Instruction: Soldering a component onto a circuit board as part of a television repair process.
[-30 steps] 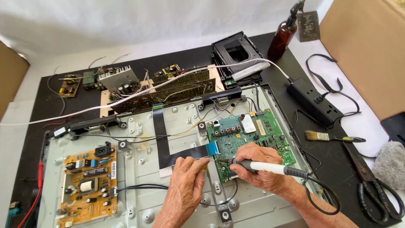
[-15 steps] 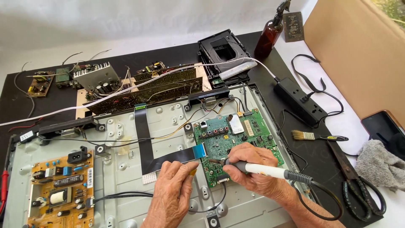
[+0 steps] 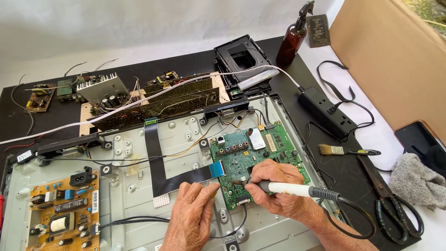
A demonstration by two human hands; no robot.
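A green circuit board [image 3: 260,151] is mounted on the grey metal back panel [image 3: 186,135] of an opened flat screen. My right hand [image 3: 274,183] grips a white soldering iron [image 3: 290,189] with its tip touching the board's lower left area. My left hand [image 3: 193,211] rests on the panel just left of the board, fingertips at the end of a black flat ribbon cable [image 3: 160,167] with a blue tip. What the left fingers pinch is hidden.
An orange power board [image 3: 62,209] sits at the panel's lower left. Loose circuit boards [image 3: 158,100] and a heatsink [image 3: 102,88] lie behind. A power strip [image 3: 327,114], brush [image 3: 346,150], scissors [image 3: 395,204], grey cloth [image 3: 416,179], phone [image 3: 420,139], brown spray bottle [image 3: 292,39] and cardboard [image 3: 395,60] are on the right.
The camera view has shifted, so the scene slid left and then back. Both hands stay at the green board, the iron tip in about the same spot.
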